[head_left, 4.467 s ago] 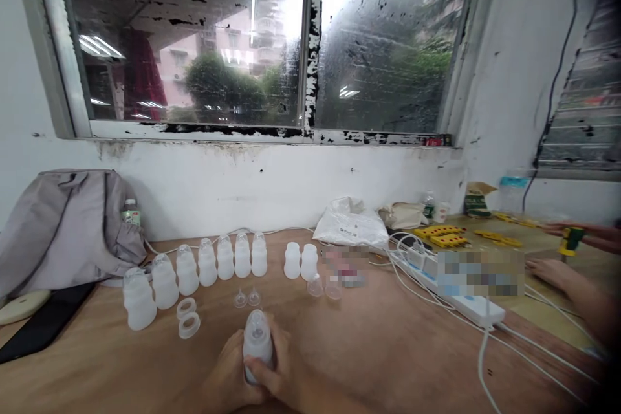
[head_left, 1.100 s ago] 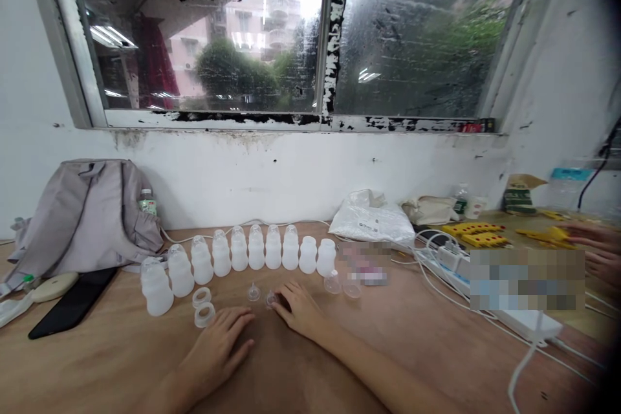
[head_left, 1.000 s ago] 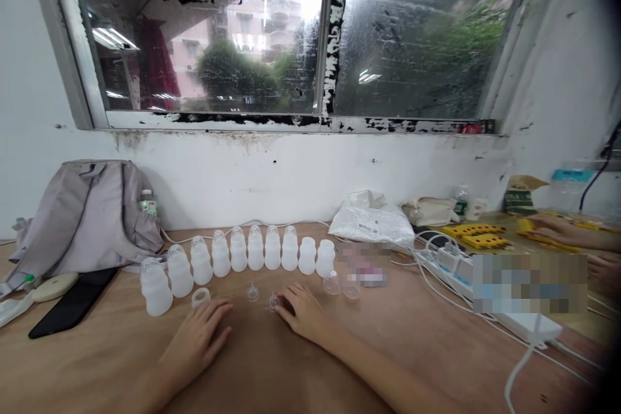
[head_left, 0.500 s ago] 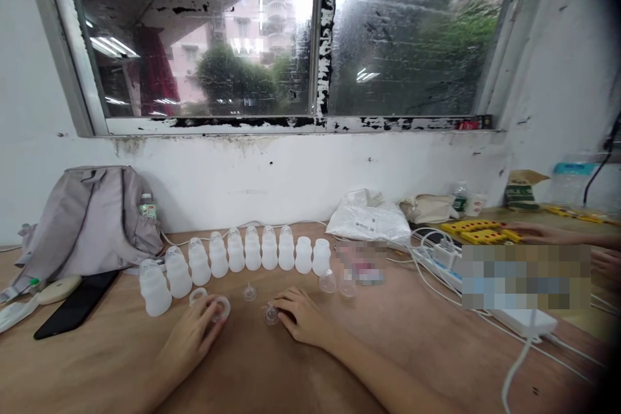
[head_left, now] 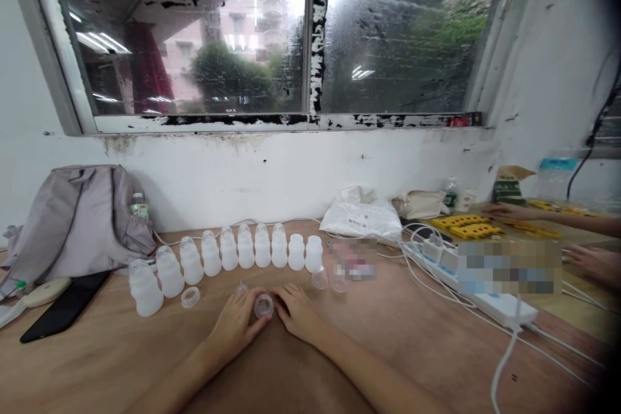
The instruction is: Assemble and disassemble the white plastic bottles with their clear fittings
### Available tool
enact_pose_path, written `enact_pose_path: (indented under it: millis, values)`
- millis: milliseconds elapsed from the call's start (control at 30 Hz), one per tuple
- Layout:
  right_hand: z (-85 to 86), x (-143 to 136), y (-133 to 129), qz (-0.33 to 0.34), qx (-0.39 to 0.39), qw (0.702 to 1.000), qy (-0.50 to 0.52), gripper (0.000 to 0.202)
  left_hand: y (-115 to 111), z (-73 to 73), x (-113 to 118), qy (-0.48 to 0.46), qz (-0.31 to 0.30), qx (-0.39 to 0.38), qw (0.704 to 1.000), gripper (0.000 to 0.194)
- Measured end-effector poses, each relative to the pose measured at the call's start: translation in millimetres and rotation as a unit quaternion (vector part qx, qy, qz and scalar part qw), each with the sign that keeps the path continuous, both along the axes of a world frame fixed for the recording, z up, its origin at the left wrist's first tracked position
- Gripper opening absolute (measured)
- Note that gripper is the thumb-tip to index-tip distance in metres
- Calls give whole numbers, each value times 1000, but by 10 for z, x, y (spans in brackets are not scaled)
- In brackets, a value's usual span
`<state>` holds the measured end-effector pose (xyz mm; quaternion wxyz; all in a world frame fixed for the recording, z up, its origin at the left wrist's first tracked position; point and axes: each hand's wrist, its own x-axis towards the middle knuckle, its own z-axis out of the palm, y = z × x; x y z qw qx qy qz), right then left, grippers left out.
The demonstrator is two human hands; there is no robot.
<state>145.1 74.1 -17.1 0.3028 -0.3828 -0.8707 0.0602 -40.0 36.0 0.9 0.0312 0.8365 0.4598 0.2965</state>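
My left hand (head_left: pixel 241 312) is closed on a translucent ring collar (head_left: pixel 264 306) of a baby bottle, low over the table. A clear bottle nipple seems to sit within the ring, though its outline is hard to make out. On the other side, the bent fingers of my right hand (head_left: pixel 295 310) meet the ring's right edge at the nipple. Another clear nipple (head_left: pixel 242 287) stands just behind my left fingers, partly hidden. A second ring collar (head_left: pixel 191 297) lies to the left. Behind them curves a row of several frosted white baby bottles (head_left: pixel 229 252), most with clear caps.
Two clear caps (head_left: pixel 319 278) stand right of the row. A phone (head_left: pixel 65 307) and grey backpack (head_left: pixel 92 213) are at left. White plastic bag (head_left: pixel 361 215), power strip (head_left: pixel 504 307) and cables lie right. Another person's hands (head_left: pixel 509 212) work near yellow parts (head_left: pixel 466 226).
My left hand has carried one ring collar rightward to the nipple by my right hand. The other ring stays on the table. The view has shifted slightly.
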Motion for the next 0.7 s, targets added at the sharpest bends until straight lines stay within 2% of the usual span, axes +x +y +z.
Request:
enact_pose_path:
  millis: [167, 300, 400, 533, 700]
  values:
    - [8, -2, -7, -2, -6, 1000, -3, 27, -36, 34, -2, -13, 23, -20, 999, 41]
    - [76, 10, -59, 26, -12, 1000, 10, 34, 25, 83, 28, -54, 30, -43, 997, 24]
    - [138, -6, -112, 68, -10, 996, 52, 35, 132, 124, 86, -129, 20, -96, 987, 23]
    - [147, -51, -104, 39, -20, 987, 154, 15, 273, 117, 243, -291, -2, -194, 937, 27]
    - [103, -40, 1, -23, -34, 977, 211, 5, 305, -52, 443, -457, 29, -257, 851, 36]
